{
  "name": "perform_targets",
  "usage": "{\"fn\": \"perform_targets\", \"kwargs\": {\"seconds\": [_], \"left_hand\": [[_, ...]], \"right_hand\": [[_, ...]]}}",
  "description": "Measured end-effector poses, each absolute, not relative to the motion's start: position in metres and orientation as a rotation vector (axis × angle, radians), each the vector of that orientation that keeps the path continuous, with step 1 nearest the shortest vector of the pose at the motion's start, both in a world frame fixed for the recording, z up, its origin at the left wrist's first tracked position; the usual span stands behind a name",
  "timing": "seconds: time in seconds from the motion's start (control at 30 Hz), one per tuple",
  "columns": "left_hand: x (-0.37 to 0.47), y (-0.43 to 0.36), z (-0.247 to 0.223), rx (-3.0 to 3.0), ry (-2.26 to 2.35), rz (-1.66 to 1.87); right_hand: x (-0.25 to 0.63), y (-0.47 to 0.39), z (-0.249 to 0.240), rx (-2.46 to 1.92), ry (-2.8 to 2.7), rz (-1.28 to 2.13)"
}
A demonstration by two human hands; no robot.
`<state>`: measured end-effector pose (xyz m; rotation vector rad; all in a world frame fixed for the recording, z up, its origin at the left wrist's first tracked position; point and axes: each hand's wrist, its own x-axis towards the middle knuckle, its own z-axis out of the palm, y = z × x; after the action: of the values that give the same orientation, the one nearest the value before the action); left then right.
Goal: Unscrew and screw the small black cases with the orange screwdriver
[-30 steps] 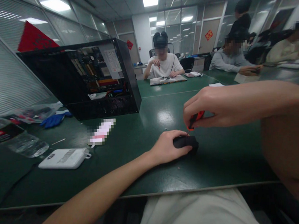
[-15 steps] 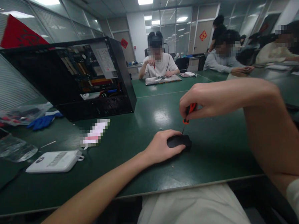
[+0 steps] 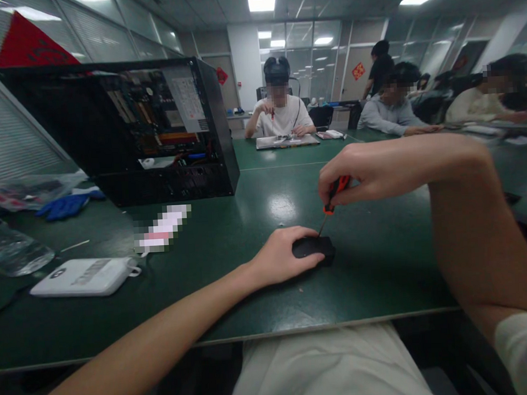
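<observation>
On the green table, a black computer mouse (image 3: 309, 248) lies between the thumb and fingers of my left hand (image 3: 278, 258), which grips it from the left side. Above it, my right hand (image 3: 354, 169) is closed around a screwdriver (image 3: 339, 185) with a red and black handle. The thin shaft slants down from the handle, and its tip meets the mouse near its far edge, close to my left fingertips. The exact spot under the tip is too small to make out.
An open black computer case (image 3: 174, 187) stands at the back left. Left of my arm are a white power bank (image 3: 84, 277), a blurred-out phone-like item, a clear plastic container (image 3: 16, 251) and a blue glove (image 3: 63, 207). Across the table (image 3: 263, 186) sits a person (image 3: 281, 114); others sit right.
The view has shifted slightly. Both hands keep their grip on the mouse and screwdriver; the screwdriver handle shows a little more below my right fingers.
</observation>
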<state>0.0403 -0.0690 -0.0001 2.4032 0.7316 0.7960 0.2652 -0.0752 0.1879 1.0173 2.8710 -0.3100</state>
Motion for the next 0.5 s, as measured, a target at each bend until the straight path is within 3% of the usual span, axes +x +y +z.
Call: {"fn": "perform_targets", "kwargs": {"seconds": [0.5], "left_hand": [[0.0390,-0.0679,-0.0008,2.423,0.723,0.792]], "right_hand": [[0.2749,-0.0696,0.1900,1.183,2.743,-0.454]]}}
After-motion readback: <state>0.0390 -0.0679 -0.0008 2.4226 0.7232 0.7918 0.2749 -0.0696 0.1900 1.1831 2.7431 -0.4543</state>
